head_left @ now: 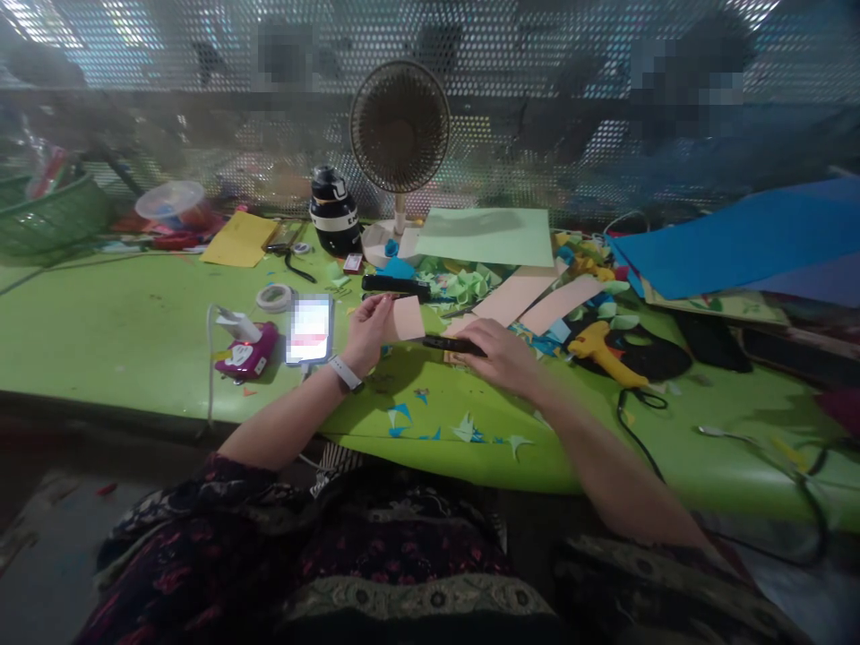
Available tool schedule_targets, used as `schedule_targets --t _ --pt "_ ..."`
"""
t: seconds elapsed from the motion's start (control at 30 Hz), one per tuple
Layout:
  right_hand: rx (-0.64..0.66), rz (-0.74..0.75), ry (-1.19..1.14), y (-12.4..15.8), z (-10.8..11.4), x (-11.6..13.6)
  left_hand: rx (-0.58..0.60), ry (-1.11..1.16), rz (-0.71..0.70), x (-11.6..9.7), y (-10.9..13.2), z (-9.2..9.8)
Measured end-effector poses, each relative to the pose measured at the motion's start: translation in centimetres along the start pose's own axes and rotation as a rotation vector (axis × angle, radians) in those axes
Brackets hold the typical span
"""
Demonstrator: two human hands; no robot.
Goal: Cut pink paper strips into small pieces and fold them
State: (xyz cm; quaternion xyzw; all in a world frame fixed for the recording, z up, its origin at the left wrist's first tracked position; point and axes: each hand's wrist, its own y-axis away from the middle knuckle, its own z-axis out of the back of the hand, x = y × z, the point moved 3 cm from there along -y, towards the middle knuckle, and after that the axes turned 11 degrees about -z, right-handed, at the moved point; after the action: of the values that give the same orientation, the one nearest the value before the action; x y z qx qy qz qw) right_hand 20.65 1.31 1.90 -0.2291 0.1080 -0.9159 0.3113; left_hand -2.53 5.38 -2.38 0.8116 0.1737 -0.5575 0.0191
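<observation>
Between the fingers of my left hand [366, 336] is a small peach paper square [407, 319], held just above the green table. My right hand [501, 356] is closed around a slim black tool [447, 344], its tip pointing left toward the paper; its exact kind is not clear. Peach paper shows beneath my right hand. Longer peach paper strips [514, 294] lie behind that hand. A black stapler [396, 287] rests just beyond my left hand.
Left of my hands are a lit phone [309, 330], a tape roll [274, 296] and a purple power adapter [247, 351]. A fan [400, 130] and a black bottle [334, 215] stand behind. Paper scraps and a yellow glue gun [608, 354] lie right; blue sheets [739, 242] beyond.
</observation>
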Motion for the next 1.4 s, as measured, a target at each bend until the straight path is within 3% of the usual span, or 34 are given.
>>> schedule_targets --t 0.53,0.83,1.2,1.4 --pt "-0.081 -0.011 0.099 0.1 -0.2 0.1 -0.032 0.039 0.024 0.6 -0.4 0.4" --pt "-0.074 0.038 0.188 -0.4 -1.4 0.7 -0.043 0.059 0.028 0.4 0.8 -0.8" --pt "0.004 0.104 0.169 -0.2 -0.5 0.5 -0.049 0.037 0.073 0.0 1.5 -1.3" --pt "0.056 0.106 0.154 -0.2 -0.7 0.1 0.008 0.053 0.09 0.0 1.2 -1.0"
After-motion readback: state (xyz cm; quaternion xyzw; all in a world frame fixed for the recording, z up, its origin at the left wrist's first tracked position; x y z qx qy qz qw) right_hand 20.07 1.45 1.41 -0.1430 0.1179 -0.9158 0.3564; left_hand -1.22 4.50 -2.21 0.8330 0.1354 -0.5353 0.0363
